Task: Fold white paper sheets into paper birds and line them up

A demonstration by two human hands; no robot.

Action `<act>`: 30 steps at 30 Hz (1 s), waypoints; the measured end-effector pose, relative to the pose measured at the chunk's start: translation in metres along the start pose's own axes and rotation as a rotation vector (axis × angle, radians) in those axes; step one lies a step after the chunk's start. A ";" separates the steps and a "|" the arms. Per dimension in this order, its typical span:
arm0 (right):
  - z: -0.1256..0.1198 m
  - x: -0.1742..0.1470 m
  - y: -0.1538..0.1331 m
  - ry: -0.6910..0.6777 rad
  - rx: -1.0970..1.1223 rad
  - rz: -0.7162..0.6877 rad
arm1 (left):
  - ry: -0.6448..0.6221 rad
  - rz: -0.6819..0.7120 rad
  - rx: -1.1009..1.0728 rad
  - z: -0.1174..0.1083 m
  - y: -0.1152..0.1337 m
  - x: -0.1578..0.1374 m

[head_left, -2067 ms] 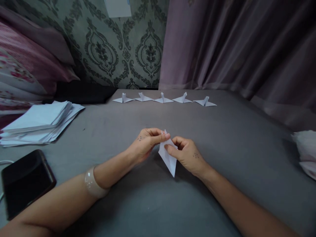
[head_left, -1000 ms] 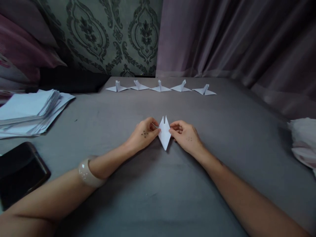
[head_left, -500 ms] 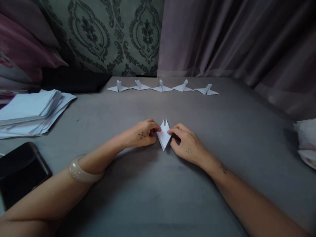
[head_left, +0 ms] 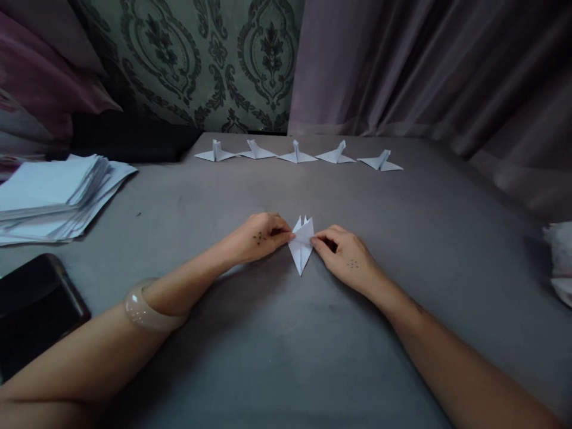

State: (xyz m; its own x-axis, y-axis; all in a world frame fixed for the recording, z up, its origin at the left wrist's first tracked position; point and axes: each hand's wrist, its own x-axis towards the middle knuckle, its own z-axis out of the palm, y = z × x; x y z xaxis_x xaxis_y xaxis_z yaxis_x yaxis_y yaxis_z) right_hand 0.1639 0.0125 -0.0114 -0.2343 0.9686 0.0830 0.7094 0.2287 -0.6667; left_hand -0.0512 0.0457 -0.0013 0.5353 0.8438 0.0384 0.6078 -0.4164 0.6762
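Note:
A small kite-shaped piece of folded white paper (head_left: 301,247) is held over the grey surface, its long point toward me and narrow tips at the far end. My left hand (head_left: 263,237) pinches its left corner between thumb and fingers. On the opposite corner, my right hand (head_left: 346,253) has thumb and index finger closed. A flap stands partly raised across the paper's upper half, and a centre crease runs down the lower half.
Several folded paper cranes (head_left: 297,154) stand in a row along the far edge. At left lie a stack of white paper (head_left: 49,190) and a black phone-like device (head_left: 40,310). A whitish bundle (head_left: 560,256) sits at the right edge; curtains (head_left: 379,65) hang behind.
A flap of the folded paper has lifted, showing the creased layer below. My right thumb has come up to the paper's right corner. The view has shifted slightly.

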 end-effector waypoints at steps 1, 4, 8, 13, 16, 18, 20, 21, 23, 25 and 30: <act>0.000 0.001 0.000 -0.001 -0.004 0.008 | 0.005 -0.020 -0.019 0.001 0.001 0.000; 0.001 0.003 0.001 -0.011 -0.027 0.015 | 0.008 -0.087 -0.138 0.003 0.001 0.001; 0.002 0.003 0.000 0.005 -0.061 0.016 | 0.002 -0.104 -0.234 0.004 -0.002 0.002; 0.004 0.004 -0.003 0.037 -0.105 0.026 | -0.022 -0.081 -0.122 0.002 -0.003 0.003; 0.006 0.004 -0.005 0.054 -0.136 0.045 | -0.016 -0.082 -0.049 0.002 -0.002 0.003; 0.007 0.004 -0.006 0.055 -0.152 0.060 | -0.005 -0.090 -0.021 0.003 -0.001 0.002; 0.007 0.005 -0.007 0.053 -0.161 0.068 | 0.008 -0.089 0.000 0.004 0.000 0.001; 0.007 0.005 -0.007 0.055 -0.167 0.068 | 0.012 -0.084 0.008 0.005 0.001 0.001; 0.008 0.005 -0.007 0.062 -0.178 0.060 | 0.021 -0.075 0.020 0.006 0.002 0.001; 0.008 0.005 -0.006 0.070 -0.189 0.047 | 0.025 -0.076 0.026 0.006 0.003 0.001; 0.009 0.005 -0.004 0.068 -0.199 0.024 | 0.033 -0.108 0.056 0.005 0.005 0.002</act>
State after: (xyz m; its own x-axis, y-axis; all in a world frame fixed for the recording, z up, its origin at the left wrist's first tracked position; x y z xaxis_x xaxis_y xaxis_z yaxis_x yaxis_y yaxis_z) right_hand 0.1540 0.0152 -0.0148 -0.1751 0.9768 0.1236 0.8332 0.2139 -0.5100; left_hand -0.0435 0.0436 -0.0017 0.4461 0.8949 -0.0080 0.6934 -0.3400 0.6353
